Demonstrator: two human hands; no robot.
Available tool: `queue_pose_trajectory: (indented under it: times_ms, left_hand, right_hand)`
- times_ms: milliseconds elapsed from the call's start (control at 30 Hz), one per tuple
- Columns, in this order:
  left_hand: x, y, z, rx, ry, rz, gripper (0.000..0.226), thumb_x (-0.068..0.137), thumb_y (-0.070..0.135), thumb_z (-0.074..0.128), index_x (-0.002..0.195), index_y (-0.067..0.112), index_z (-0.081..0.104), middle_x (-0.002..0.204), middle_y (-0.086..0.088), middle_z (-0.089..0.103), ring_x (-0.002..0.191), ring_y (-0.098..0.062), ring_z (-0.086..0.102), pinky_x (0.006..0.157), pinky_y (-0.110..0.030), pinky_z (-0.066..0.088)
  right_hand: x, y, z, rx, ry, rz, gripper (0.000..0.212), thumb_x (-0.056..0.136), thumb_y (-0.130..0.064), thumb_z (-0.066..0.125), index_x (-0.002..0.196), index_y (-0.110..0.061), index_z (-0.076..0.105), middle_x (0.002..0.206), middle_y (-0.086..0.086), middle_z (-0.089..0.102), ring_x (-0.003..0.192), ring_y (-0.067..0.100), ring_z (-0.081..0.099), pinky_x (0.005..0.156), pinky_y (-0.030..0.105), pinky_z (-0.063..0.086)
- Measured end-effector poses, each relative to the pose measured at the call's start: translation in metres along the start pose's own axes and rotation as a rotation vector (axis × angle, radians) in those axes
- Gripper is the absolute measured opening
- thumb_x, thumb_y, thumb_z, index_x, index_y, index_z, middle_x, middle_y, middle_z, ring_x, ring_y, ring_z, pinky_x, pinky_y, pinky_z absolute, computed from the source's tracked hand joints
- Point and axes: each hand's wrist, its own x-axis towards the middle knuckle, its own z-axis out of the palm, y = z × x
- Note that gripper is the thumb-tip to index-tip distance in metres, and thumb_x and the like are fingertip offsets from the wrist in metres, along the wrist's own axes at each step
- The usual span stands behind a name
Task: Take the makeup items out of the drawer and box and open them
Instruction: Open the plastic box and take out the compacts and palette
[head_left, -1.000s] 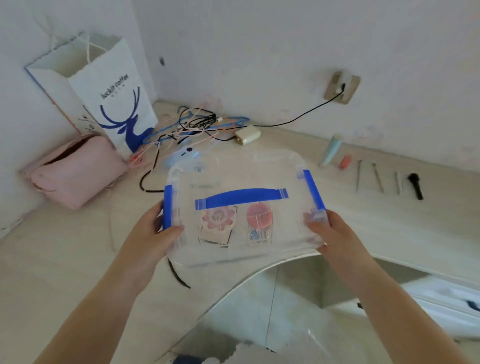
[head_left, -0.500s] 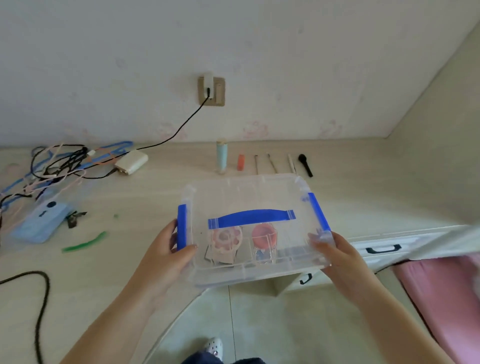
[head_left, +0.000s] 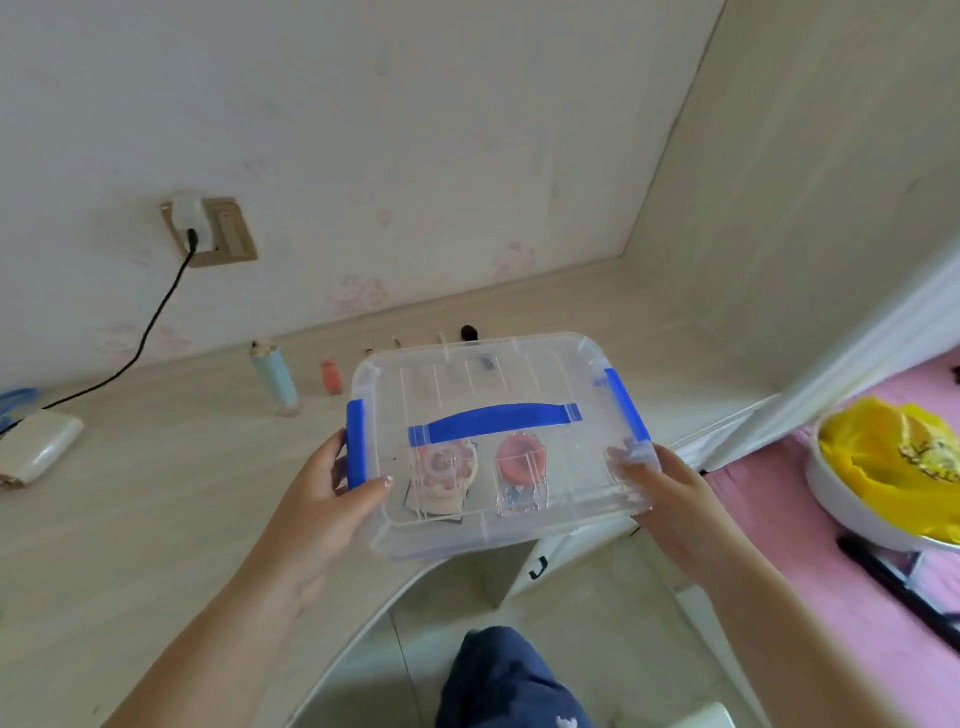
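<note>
Both hands are holding the clear plastic box (head_left: 498, 447) by its two short ends, one to a side. The left hand (head_left: 322, 499) is curling its grip round the end with the blue latch (head_left: 356, 444), thumb lying over the lid edge, while the right hand (head_left: 670, 499) is gripping the opposite end just below the other blue latch (head_left: 626, 405). Holding it at both ends is keeping the box fairly level, which probably stops the contents sliding about. Its lid is on, with both latches down and the blue handle (head_left: 493, 422) lying flat across the top. Through the lid two makeup items are showing: a pale pink flower-shaped case (head_left: 441, 475) and a round pink compact (head_left: 521, 460). The box is hanging above the front edge of the bench (head_left: 130, 493), not resting on it. Behind it, by the wall, a pale blue tube (head_left: 275, 376), a small orange item (head_left: 331, 376) and a few thin brushes are lying on the bench, already taken out. Setting the box down and releasing the latches looks like the next step.
</note>
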Motion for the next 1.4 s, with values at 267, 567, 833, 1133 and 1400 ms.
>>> queue_pose_trajectory:
  times_ms: [267, 567, 833, 1133, 1400]
  left_hand:
    - [0.09, 0.018, 0.128, 0.138, -0.017, 0.059, 0.044, 0.076, 0.021, 0.069, 0.108, 0.048, 0.056, 0.108, 0.009, 0.068, 0.102, -0.013, 0.064, 0.093, -0.037, 0.049]
    - [0.17, 0.044, 0.294, 0.13, 0.125, -0.055, 0.046, 0.086, 0.004, 0.061, 0.089, 0.049, 0.052, 0.082, 0.027, 0.069, 0.087, 0.0, 0.062, 0.079, -0.024, 0.046]
    - [0.192, 0.056, 0.348, 0.159, 0.214, -0.089, 0.046, 0.086, 0.004, 0.062, 0.102, 0.045, 0.051, 0.096, 0.017, 0.065, 0.082, 0.007, 0.065, 0.071, -0.015, 0.048]
    - [0.208, 0.056, 0.354, 0.144, 0.246, -0.098, 0.048, 0.086, 0.008, 0.061, 0.126, 0.033, 0.052, 0.106, 0.01, 0.068, 0.092, -0.005, 0.065, 0.075, -0.023, 0.047]
    - [0.226, 0.05, 0.347, 0.156, 0.414, -0.118, 0.031, 0.089, 0.035, 0.059, 0.119, 0.029, 0.06, 0.11, 0.009, 0.068, 0.09, -0.009, 0.066, 0.08, -0.027, 0.049]
  right_hand:
    - [0.095, -0.043, -0.107, -0.016, 0.059, -0.043, 0.033, 0.085, -0.021, 0.066, 0.115, -0.008, 0.06, 0.117, 0.013, 0.065, 0.108, 0.029, 0.062, 0.099, 0.045, 0.045]
    - [0.236, -0.137, -0.235, -0.153, -0.066, 0.036, 0.024, 0.087, -0.013, 0.061, 0.111, -0.011, 0.061, 0.107, 0.007, 0.067, 0.099, 0.023, 0.061, 0.091, 0.04, 0.044]
    - [0.3, -0.156, -0.273, -0.201, -0.181, 0.086, 0.01, 0.091, -0.002, 0.053, 0.096, -0.008, 0.06, 0.087, -0.001, 0.069, 0.087, 0.016, 0.063, 0.082, 0.03, 0.044]
    - [0.319, -0.161, -0.28, -0.197, -0.237, 0.12, 0.038, 0.084, -0.019, 0.067, 0.118, -0.004, 0.056, 0.117, 0.018, 0.064, 0.109, 0.029, 0.059, 0.107, 0.048, 0.037]
    - [0.347, -0.181, -0.266, -0.569, -0.109, -0.102, 0.027, 0.092, -0.031, 0.055, 0.114, -0.017, 0.063, 0.083, 0.0, 0.059, 0.073, 0.016, 0.054, 0.072, 0.03, 0.044]
